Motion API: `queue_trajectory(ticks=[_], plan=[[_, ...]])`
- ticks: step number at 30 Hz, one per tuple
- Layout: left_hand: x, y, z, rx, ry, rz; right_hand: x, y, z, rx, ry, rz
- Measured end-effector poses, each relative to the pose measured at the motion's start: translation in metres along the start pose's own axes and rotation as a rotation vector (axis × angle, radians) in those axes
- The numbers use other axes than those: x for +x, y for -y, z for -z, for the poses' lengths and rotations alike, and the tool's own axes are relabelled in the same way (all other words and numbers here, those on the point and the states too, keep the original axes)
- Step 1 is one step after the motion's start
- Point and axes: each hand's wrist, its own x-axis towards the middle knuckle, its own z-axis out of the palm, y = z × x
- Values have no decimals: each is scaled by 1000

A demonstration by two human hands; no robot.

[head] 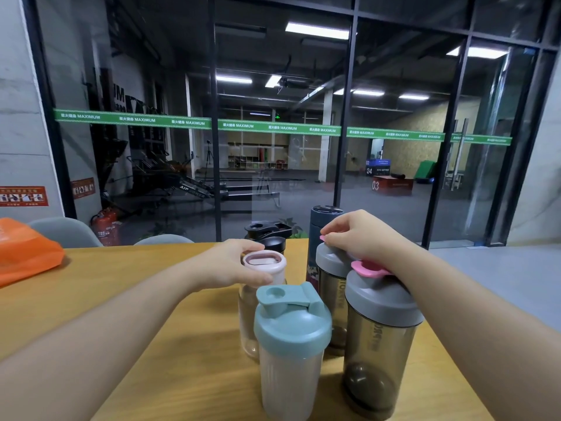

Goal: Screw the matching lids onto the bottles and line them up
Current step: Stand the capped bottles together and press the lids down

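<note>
The left hand (230, 264) curls its fingers around the pink lid (263, 262) of the clear bottle (247, 314), probably to turn it tight. The right hand (361, 235) pinches the pink flap on the far grey-lidded bottle (332, 287). All bottles stand close together on the tabletop (151, 299), not yet in a line.
</note>
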Motion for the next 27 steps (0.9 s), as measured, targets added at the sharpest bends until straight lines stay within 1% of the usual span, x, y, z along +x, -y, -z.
queue_trajectory(ticks=[6, 15, 20, 22, 23, 24, 27], plan=[[7, -5, -10, -37, 59, -89, 1, -1, 0, -9, -10, 2], [14, -4, -17, -59, 93, -120, -1, 1, 0, -30, -9, 15], [17, 2, -17, -39, 83, -56, -1, 2, 0, -28, -1, 14], [18, 2, -17, -56, 54, -41, -1, 2, 0, -30, 1, 12], [19, 1, -16, -78, -4, -63, -2, 2, 0, -30, 1, 11], [20, 0, -16, -88, -117, -95, -2, 2, 0, -27, 2, 10], [32, 6, -14, -49, -608, -140, -1, 2, 0, -18, 6, 9]])
